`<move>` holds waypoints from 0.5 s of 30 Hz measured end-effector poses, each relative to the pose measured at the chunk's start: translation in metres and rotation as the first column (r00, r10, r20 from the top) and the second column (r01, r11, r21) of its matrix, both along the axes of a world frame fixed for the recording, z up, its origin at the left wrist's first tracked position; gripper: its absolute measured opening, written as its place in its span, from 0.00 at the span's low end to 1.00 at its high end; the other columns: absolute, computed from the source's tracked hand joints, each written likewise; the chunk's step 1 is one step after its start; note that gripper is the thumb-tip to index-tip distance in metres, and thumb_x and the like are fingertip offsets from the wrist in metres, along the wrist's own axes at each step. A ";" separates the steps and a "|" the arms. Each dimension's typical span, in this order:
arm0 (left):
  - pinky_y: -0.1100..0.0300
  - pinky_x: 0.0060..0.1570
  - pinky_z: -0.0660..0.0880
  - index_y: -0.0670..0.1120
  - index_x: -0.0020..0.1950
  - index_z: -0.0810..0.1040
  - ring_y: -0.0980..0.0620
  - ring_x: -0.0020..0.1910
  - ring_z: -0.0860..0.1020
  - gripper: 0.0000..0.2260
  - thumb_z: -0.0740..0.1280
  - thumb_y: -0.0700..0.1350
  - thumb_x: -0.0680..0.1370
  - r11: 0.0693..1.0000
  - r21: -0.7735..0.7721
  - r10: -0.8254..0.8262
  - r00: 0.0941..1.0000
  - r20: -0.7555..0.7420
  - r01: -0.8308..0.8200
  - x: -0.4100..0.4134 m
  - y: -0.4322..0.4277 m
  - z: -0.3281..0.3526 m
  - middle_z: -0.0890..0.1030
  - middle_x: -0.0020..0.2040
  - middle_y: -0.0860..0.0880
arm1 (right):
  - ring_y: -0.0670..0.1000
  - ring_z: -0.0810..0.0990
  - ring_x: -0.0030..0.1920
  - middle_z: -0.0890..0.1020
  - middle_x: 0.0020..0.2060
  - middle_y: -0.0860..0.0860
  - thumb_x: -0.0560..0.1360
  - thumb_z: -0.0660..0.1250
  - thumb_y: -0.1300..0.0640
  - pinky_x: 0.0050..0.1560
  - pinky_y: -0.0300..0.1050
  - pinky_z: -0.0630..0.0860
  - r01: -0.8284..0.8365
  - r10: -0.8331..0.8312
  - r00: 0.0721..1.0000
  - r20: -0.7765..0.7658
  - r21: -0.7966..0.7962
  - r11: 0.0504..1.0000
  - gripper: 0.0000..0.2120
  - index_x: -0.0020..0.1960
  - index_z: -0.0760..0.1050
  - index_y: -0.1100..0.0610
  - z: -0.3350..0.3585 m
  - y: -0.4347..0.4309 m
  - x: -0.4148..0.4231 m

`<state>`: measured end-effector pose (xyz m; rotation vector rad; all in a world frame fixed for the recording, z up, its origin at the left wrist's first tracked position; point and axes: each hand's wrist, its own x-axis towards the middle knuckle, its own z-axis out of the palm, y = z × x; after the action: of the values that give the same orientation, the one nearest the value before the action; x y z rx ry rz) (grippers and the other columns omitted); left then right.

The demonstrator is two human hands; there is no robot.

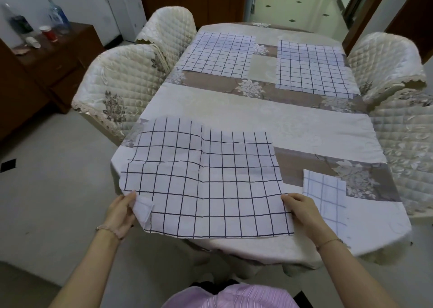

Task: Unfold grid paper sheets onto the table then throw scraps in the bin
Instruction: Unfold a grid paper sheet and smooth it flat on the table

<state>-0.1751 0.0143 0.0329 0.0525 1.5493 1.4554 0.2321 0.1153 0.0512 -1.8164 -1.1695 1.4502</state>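
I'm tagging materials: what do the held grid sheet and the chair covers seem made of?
Grid sheet: thin matte paper, likely, given sharp fold creases and a curled corner. Chair covers: quilted fabric, faintly glossy, diamond stitching, lace edging.

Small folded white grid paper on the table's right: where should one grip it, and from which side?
Probably pinch the small folded white grid paper at its near edge, from the person's side: it lies flat, and that edge is nearest the right hand.
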 end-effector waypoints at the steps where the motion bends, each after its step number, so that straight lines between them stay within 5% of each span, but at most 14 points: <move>1: 0.57 0.47 0.78 0.44 0.59 0.72 0.49 0.49 0.76 0.09 0.58 0.44 0.81 1.000 -0.007 -0.014 1.000 0.012 0.014 0.000 -0.002 0.001 0.78 0.49 0.47 | 0.52 0.79 0.39 0.83 0.43 0.56 0.76 0.66 0.58 0.36 0.43 0.75 -0.003 0.003 1.000 0.007 0.000 1.000 0.07 0.45 0.80 0.60 0.000 0.001 -0.001; 3: 0.53 0.55 0.72 0.45 0.64 0.70 0.49 0.52 0.75 0.13 0.56 0.49 0.81 1.000 -0.027 -0.001 0.999 0.032 0.002 0.000 -0.004 0.006 0.76 0.54 0.46 | 0.54 0.81 0.41 0.84 0.43 0.56 0.75 0.66 0.55 0.41 0.46 0.78 -0.007 0.007 1.000 0.002 0.002 1.000 0.09 0.46 0.81 0.60 -0.001 0.002 -0.002; 6: 0.52 0.46 0.73 0.46 0.62 0.72 0.49 0.46 0.77 0.14 0.59 0.51 0.80 0.997 -0.082 -0.014 1.000 -0.020 0.012 -0.003 -0.006 0.007 0.76 0.57 0.45 | 0.54 0.82 0.43 0.85 0.42 0.52 0.75 0.66 0.50 0.49 0.51 0.79 -0.012 0.012 1.000 0.013 0.005 1.000 0.11 0.46 0.82 0.57 -0.002 0.007 -0.004; 10: 0.53 0.48 0.76 0.42 0.59 0.76 0.46 0.44 0.79 0.13 0.67 0.44 0.76 0.988 -0.156 -0.045 0.984 -0.174 0.018 -0.007 -0.009 0.004 0.79 0.58 0.40 | 0.52 0.78 0.35 0.81 0.34 0.52 0.74 0.67 0.51 0.39 0.43 0.75 -0.032 0.032 0.999 0.042 0.020 0.999 0.14 0.39 0.78 0.63 -0.004 0.014 -0.010; 15: 0.64 0.22 0.76 0.42 0.44 0.75 0.49 0.35 0.75 0.03 0.64 0.38 0.78 0.986 -0.164 -0.026 0.956 -0.293 -0.023 0.004 -0.007 0.018 0.78 0.43 0.43 | 0.51 0.67 0.30 0.68 0.29 0.57 0.75 0.65 0.56 0.29 0.39 0.63 -0.079 0.074 0.996 0.058 0.080 0.994 0.12 0.36 0.70 0.61 -0.002 0.012 -0.013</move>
<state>-0.1710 0.0070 0.0512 0.1786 1.9080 1.3565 0.2191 0.1275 0.0491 -1.7829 -1.3200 1.3806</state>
